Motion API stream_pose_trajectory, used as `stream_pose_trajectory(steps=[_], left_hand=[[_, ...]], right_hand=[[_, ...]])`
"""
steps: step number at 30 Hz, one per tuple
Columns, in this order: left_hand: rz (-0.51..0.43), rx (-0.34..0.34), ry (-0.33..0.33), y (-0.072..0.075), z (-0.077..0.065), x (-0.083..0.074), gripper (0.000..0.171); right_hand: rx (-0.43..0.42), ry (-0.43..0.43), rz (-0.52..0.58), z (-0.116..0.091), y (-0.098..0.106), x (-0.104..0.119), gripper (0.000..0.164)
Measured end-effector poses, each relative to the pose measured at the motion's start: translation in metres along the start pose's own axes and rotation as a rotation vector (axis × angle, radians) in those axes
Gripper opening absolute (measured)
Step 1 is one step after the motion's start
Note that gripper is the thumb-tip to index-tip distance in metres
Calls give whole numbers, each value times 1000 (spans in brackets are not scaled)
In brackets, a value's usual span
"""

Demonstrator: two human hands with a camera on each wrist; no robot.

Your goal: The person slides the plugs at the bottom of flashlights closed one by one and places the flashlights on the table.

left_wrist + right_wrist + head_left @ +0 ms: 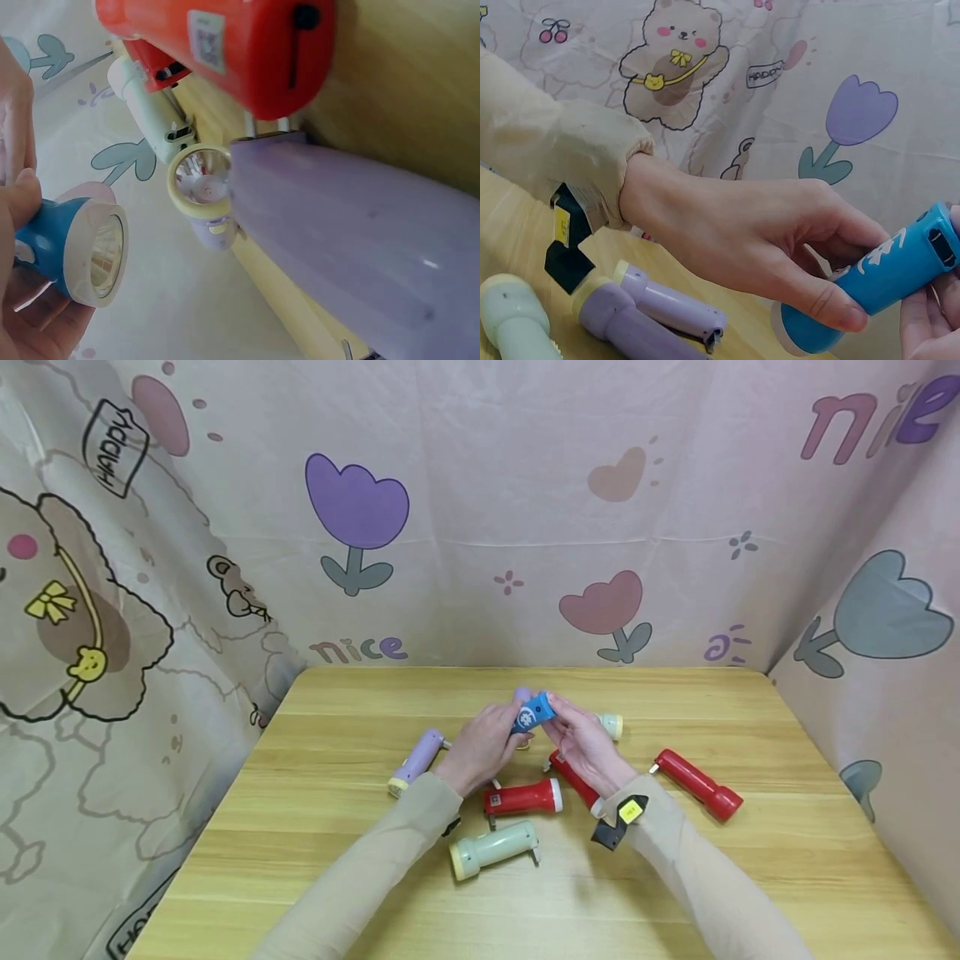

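A blue flashlight [533, 712] with a white print is held up over the far middle of the table between both hands. My left hand [483, 739] grips it near its lens end, thumb along the barrel in the right wrist view. At the slotted tail end, my right hand [585, 743] pinches it between thumb and fingers. The white-rimmed lens [105, 255] shows in the left wrist view. Below the hands lie a red flashlight [522, 798] and another red flashlight [573, 779], the latter partly hidden by the right hand.
On the wooden table [337, 877] lie a purple flashlight [418, 760] at left, a mint flashlight [495, 849] in front and a third red flashlight [697, 785] at right. Another mint flashlight [612, 726] and purple flashlight [522, 694] are partly covered. Printed curtains [480, 485] surround the table.
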State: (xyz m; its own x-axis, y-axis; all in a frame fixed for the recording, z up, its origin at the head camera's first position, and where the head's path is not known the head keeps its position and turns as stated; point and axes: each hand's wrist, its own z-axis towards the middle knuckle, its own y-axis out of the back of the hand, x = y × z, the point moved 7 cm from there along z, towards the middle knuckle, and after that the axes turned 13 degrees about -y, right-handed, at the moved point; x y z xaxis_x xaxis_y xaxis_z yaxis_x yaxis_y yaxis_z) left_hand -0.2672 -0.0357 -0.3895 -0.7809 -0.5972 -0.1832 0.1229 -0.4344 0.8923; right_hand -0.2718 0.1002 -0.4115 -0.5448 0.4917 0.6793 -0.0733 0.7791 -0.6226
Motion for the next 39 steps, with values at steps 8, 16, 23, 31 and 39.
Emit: stream_pose_trajectory(steps=[8, 16, 23, 31, 39], left_hand=[[20, 7, 11, 4, 4, 1, 53], [29, -8, 1, 8, 7, 5, 61], [-1, -22, 23, 16, 11, 15, 48], [44, -63, 139, 38, 10, 46, 49], [-36, -104, 340, 61, -1, 88, 55]], right_hand=[[9, 11, 40, 1, -3, 2, 18], [17, 29, 30, 2, -4, 5, 16], [10, 70, 27, 5, -6, 11, 18], [-28, 127, -153, 9, -9, 15, 51], [-109, 236, -309, 9, -12, 16, 45]])
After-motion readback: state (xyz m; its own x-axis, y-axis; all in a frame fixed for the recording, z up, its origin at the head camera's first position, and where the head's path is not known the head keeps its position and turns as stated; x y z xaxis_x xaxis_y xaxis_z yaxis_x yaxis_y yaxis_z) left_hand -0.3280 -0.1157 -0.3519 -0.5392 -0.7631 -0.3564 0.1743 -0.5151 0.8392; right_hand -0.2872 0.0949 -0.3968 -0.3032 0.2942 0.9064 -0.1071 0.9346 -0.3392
